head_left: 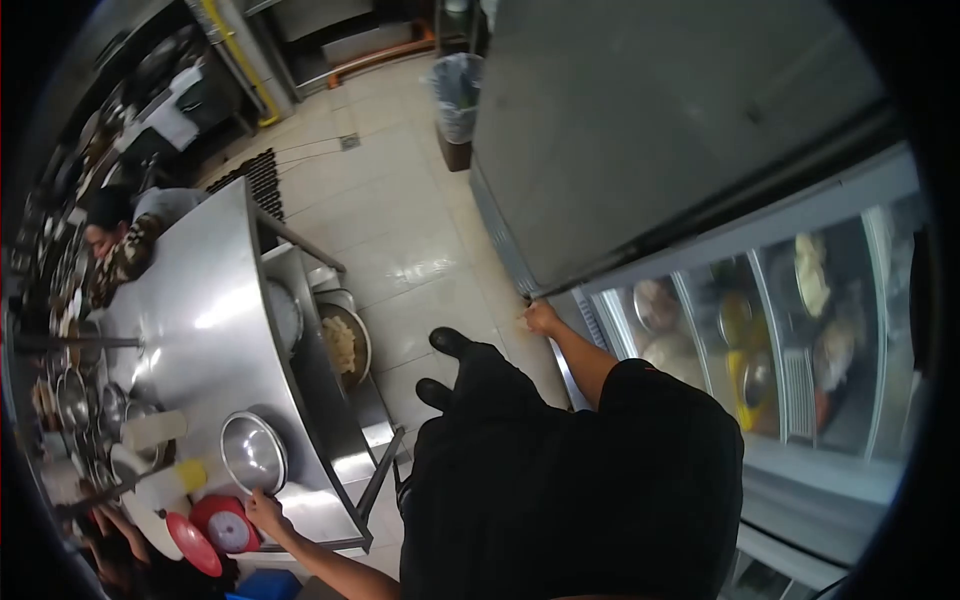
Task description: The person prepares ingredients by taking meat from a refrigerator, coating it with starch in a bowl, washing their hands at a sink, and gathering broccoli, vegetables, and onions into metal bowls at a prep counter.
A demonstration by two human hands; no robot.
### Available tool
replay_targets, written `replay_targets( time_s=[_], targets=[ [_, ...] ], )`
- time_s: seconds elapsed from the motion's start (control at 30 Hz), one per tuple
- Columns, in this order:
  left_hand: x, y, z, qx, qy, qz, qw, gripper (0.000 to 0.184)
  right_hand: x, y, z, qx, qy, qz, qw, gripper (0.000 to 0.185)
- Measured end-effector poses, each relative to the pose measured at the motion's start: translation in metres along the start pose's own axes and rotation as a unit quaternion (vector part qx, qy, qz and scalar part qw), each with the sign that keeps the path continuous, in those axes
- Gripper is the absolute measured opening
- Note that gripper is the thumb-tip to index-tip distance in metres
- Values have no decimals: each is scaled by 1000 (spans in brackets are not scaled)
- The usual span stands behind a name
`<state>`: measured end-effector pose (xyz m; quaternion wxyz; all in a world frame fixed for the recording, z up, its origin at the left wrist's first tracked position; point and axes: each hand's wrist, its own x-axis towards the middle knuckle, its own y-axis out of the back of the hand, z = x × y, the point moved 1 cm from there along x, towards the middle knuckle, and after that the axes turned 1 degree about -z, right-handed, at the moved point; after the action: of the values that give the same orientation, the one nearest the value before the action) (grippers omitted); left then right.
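A round, shiny steel bowl [253,453] is placed on the brushed-steel table [170,350], beside the red dial scale [228,525]. Its rim appears to be pinched by the left hand [266,510]; a firm, level grip is best kept. Farther right, well apart, the right hand [543,318] is placed by the metal edge of the lit, shelved refrigerator [820,472]; whether it is clamped there cannot be told. That edge is best handled gently, fingers kept clear of gaps.

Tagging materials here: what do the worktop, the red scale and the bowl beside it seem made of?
Bowl: polished metal, likely stainless steel; bright, mirror-like highlights.
Worktop: satin grey metal, probably steel; soft, spread glare.
Red scale: smooth plastic or painted metal; even colour leaves it open.
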<state>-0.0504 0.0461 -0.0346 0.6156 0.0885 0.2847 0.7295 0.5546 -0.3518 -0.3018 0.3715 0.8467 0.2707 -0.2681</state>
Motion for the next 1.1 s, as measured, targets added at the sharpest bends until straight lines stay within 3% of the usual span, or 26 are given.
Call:
replay_targets(
  time_s=[0.03,0.07,0.1,0.17,0.23,0.3,0.4,0.53,0.73,0.8,0.83,0.87,0.93,1.03,1.07,1.1],
  targets=[
    [0,13,-1,19,6,-12,1000,25,-3,4,37,-27,22,32,999,28],
    [-5,12,7,3,8,1,1000,23,-3,7,56,-63,79,148,984,28],
    [-12,11,18,-13,9,13,1000,22,-18,14,55,-108,122,267,950,30],
    [-12,13,18,-70,10,40,997,24,-49,38,28,-61,133,436,888,45],
    [-22,9,36,-137,21,27,990,24,-104,78,-49,60,119,454,881,60],
    [-41,3,73,-187,39,2,981,24,-135,99,-94,111,182,531,820,60],
    [-56,-23,110,-234,27,-65,970,24,-160,128,-149,150,222,537,800,60],
    [-71,-102,146,-292,30,-205,934,32,-145,145,-174,203,258,555,764,60],
    [-103,-247,183,-353,55,-372,857,48,-139,142,-194,258,209,584,741,66],
    [-115,-281,185,-294,-38,-345,890,61,-137,144,-197,260,189,595,737,66],
    [-118,-291,188,-150,-242,-279,917,62,-135,144,-199,275,200,600,724,66],
    [-120,-299,191,6,-431,-191,882,62,-137,144,-199,266,194,603,726,66],
    [-117,-314,196,14,-448,-186,874,62,-138,146,-201,252,183,608,730,66],
    [-105,-346,193,-56,-389,-148,908,61,-154,145,-211,243,170,591,751,67],
    [-87,-374,174,-172,-224,-246,927,58,-156,145,-212,241,167,587,755,67],
    [-80,-383,162,-267,-96,-337,898,56,-156,144,-209,238,170,590,753,69]
  ],
)
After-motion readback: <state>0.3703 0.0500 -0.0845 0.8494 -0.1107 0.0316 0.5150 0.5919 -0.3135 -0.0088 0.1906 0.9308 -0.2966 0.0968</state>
